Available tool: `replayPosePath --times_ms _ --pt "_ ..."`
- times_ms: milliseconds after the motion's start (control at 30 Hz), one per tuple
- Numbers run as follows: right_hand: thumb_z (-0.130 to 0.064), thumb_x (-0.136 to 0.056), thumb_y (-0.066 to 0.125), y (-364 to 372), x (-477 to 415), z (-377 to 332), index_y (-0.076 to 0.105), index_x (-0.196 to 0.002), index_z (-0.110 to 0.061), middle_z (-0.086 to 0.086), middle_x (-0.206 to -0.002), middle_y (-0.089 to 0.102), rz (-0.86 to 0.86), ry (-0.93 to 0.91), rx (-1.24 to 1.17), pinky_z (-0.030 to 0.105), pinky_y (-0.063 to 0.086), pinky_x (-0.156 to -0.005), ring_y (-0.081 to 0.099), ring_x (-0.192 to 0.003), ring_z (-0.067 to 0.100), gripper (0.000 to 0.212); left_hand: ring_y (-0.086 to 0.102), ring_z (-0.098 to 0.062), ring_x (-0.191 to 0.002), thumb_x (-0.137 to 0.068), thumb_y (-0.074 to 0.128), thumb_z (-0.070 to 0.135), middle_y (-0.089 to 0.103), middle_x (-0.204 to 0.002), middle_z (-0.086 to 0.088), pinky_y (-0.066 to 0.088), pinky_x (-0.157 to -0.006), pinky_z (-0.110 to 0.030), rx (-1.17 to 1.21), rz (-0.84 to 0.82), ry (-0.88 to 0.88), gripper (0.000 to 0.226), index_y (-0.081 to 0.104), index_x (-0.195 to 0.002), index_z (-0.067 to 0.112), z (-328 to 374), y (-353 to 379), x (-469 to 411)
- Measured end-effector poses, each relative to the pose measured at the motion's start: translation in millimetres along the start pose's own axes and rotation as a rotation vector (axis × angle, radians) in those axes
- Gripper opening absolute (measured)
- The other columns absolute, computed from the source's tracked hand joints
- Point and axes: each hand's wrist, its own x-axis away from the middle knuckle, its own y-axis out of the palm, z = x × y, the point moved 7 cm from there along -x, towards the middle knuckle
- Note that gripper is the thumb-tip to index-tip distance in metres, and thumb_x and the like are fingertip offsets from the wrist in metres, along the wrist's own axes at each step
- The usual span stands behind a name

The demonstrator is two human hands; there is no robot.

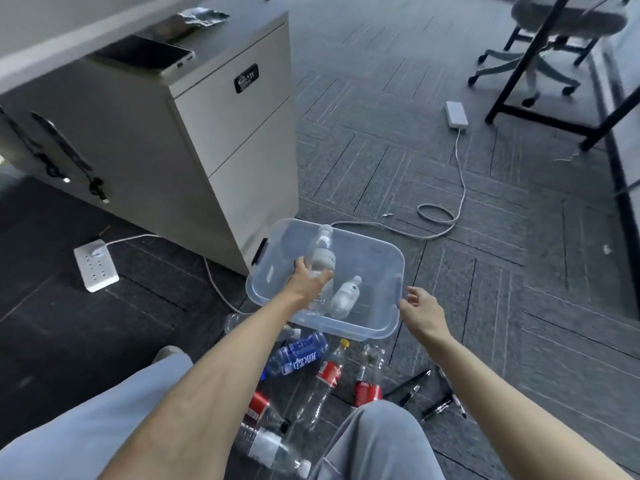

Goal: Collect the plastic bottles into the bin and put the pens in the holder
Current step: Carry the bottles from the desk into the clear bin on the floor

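- Looking down from head height at a dark carpeted office floor, where a person sits or crouches with both bare forearms stretched forward over grey trousers.
- One clear plastic bin (374, 336) sits on the floor just ahead of the knees, beside a pale filing cabinet (221, 133).
- The left hand (308, 280) reaches over the bin, its fingers and thumb wrapped around one clear bottle (320, 261) with a white label, cap pointing away from the person.
- One smaller white-labelled bottle (344, 296) lies inside the bin, just right of the held one.
- The right hand (420, 308) is at the bin's right edge, fingers loosely curled and slightly apart; whether they touch the rim I cannot tell.
- On the floor between the bin and the knees lie at least six more bottles: one blue-labelled bottle (298, 355), one tall clear bottle with a yellow cap and red label (327, 374), one red-labelled bottle (367, 382) beside it, another red-labelled one (258, 403) partly under the left arm, one clear bottle with a white label (273, 452) nearest the camera, and one clear bottle (235, 322) half hidden by the left forearm.
- About four dark pens (440, 393) lie scattered right of the bottles, near the right knee.
- Two white power strips are in view: one (95, 265) left of the cabinet, one (456, 114) farther off with a looping cable.
- One office chair (540, 39) stands at the upper right.
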Motion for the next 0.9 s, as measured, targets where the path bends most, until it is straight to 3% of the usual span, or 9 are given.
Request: replayPosePath --times_ms 67,133,267,467,600,733,900 --pt "-0.021 -0.092 0.056 -13 4 0 0.058 -0.133 -0.007 0.013 -0.132 0.064 0.025 -0.011 0.022 0.036 0.043 -0.1 0.058 -0.122 0.03 0.043 0.017 -0.033 -0.147 -0.09 0.055 0.051 0.01 -0.162 -0.011 0.021 -0.117 -0.047 -0.076 -0.005 0.012 0.095 -0.007 -0.154 0.017 10 8 -2" --pt "-0.02 -0.092 0.055 -21 8 -5 0.061 -0.13 -0.007 0.013 -0.131 0.065 0.034 -0.027 0.043 0.035 0.043 -0.1 0.059 -0.122 0.029 0.04 0.007 -0.031 -0.149 -0.091 0.052 0.052 0.002 -0.162 -0.013 0.015 -0.119 -0.048 -0.139 0.037 -0.004 0.095 -0.009 -0.153 0.015 10 7 -1" --pt "-0.02 -0.092 0.053 -25 21 -29 0.061 -0.132 -0.008 0.012 -0.131 0.065 0.003 -0.057 0.044 0.037 0.044 -0.103 0.059 -0.121 0.029 0.043 0.022 -0.031 -0.145 -0.094 0.048 0.041 0.017 -0.159 -0.013 0.023 -0.115 -0.043 -0.293 0.076 0.028 0.076 0.011 -0.152 0.009 8 -2 24" --pt "-0.019 -0.091 0.054 -16 61 -85 0.061 -0.131 -0.006 0.013 -0.131 0.065 -0.064 -0.129 0.028 0.03 0.043 -0.099 0.06 -0.121 0.028 0.042 0.04 -0.031 -0.135 -0.094 0.046 0.04 0.037 -0.15 -0.012 0.034 -0.106 -0.039 -0.454 0.121 0.11 0.063 0.03 -0.147 0.011 25 -52 85" --pt "-0.019 -0.091 0.054 -7 105 -148 0.06 -0.133 -0.008 0.011 -0.132 0.065 -0.092 -0.298 0.065 0.028 0.043 -0.097 0.06 -0.12 0.027 0.044 0.046 -0.029 -0.128 -0.092 0.049 0.037 0.047 -0.143 -0.013 0.038 -0.101 -0.036 -0.427 0.253 0.151 0.055 0.042 -0.14 0.012 40 -110 144" --pt "-0.018 -0.091 0.056 0 165 -223 0.06 -0.134 -0.009 0.011 -0.135 0.063 -0.082 -0.513 0.053 0.032 0.042 -0.105 0.058 -0.125 0.028 0.044 0.041 -0.03 -0.132 -0.093 0.05 0.034 0.042 -0.145 -0.014 0.035 -0.106 -0.037 -0.399 0.402 0.195 0.054 0.04 -0.141 0.011 52 -171 217" --pt "-0.014 -0.091 0.057 20 260 -306 0.054 -0.137 -0.009 0.015 -0.135 0.061 -0.077 -0.783 0.059 0.037 0.045 -0.103 0.059 -0.121 0.032 0.047 0.045 -0.027 -0.129 -0.093 0.046 0.039 0.045 -0.143 -0.007 0.04 -0.104 -0.04 -0.438 0.654 0.29 0.05 0.044 -0.138 0.018 57 -245 320"
